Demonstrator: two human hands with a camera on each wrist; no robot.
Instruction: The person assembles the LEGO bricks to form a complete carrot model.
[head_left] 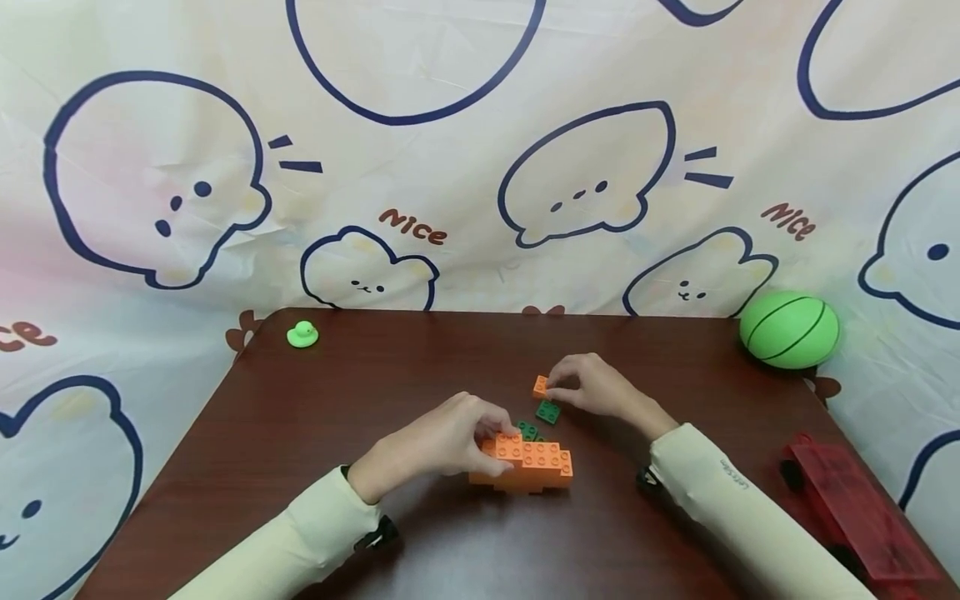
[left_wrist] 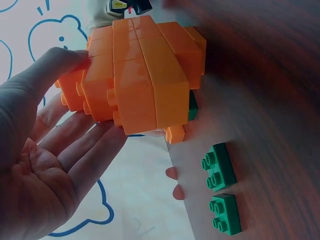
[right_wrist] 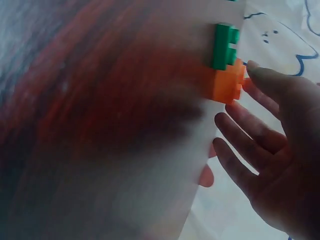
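Observation:
My left hand (head_left: 457, 429) grips the left end of a stepped body of joined orange toy building bricks (head_left: 532, 467), thumb on one side and fingers on the other. In the left wrist view the orange brick body (left_wrist: 150, 75) fills the space beyond my thumb. Farther back, my right hand (head_left: 596, 385) has its fingertips right at a small orange brick (head_left: 540, 387). The right wrist view shows the thumb and forefinger beside the studs of that small orange brick (right_wrist: 227, 84), the other fingers spread loosely. A green brick (head_left: 548, 412) lies close against it.
More green bricks (head_left: 527, 431) lie just behind the orange body, partly hidden by it. A green toy duck (head_left: 303, 334) sits at the table's back left. At the right edge are a green ball (head_left: 790, 330) and a translucent red toy vehicle (head_left: 855, 508). A patterned cloth (head_left: 465, 183) hangs behind.

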